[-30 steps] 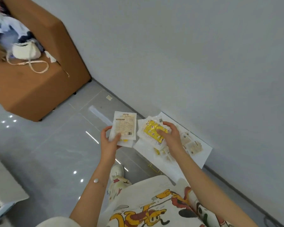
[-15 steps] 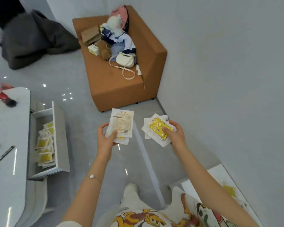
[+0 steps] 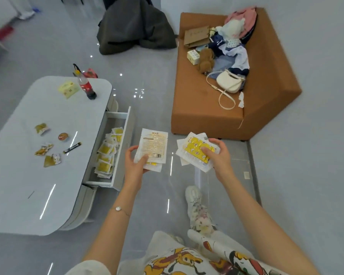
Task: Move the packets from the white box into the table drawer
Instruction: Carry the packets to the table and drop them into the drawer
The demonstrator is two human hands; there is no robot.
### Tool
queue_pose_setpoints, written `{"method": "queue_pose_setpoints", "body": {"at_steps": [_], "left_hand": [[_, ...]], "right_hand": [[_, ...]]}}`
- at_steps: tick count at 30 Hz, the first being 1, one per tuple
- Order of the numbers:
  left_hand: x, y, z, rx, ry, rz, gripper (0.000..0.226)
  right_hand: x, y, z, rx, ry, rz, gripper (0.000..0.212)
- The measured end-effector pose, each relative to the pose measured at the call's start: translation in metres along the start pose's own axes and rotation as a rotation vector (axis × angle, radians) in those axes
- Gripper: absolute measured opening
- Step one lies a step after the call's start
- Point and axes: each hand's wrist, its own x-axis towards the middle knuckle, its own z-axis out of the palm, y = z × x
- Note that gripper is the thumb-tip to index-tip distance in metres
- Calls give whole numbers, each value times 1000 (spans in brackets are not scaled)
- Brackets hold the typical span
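Lower packets in each stack are mostly covered, perhaps two apiece. The left hand grips the label-side stack, the right hand the yellow-faced stack, both just beside the open drawer's front.

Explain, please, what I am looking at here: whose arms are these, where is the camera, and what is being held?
There is no machine here. A person is working with two bare hands. A wide-angle camera worn on their head looks forward and down, which is why the arms reach in from the bottom of the picture.

The left hand holds a few white packets, with the printed side facing the camera. The right hand holds a second stack with a yellow packet on top.

On the left stands a white table with its drawer pulled open. Similar yellow packets already lie inside it. A bottle and some wrappers sit on the tabletop. Behind is an orange sofa piled with clothes and a white bag.
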Motion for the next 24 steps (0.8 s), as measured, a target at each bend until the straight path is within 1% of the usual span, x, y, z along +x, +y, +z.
{"method": "queue_pose_setpoints", "body": {"at_steps": [5, 11, 15, 19, 24], "left_hand": [[63, 12, 0, -60, 131, 22, 43], [130, 29, 17, -154, 368, -7, 41], [157, 39, 17, -208, 519, -29, 40], [177, 37, -3, -256, 639, -79, 41], [202, 18, -51, -259, 760, -151, 40]], "right_hand": [[83, -21, 44, -89, -185, -9, 39], [187, -70, 102, -161, -369, 30, 38], [241, -94, 152, -246, -505, 52, 34], [279, -98, 218, -312, -606, 82, 35], [305, -80, 313, -405, -744, 182, 40]]}}
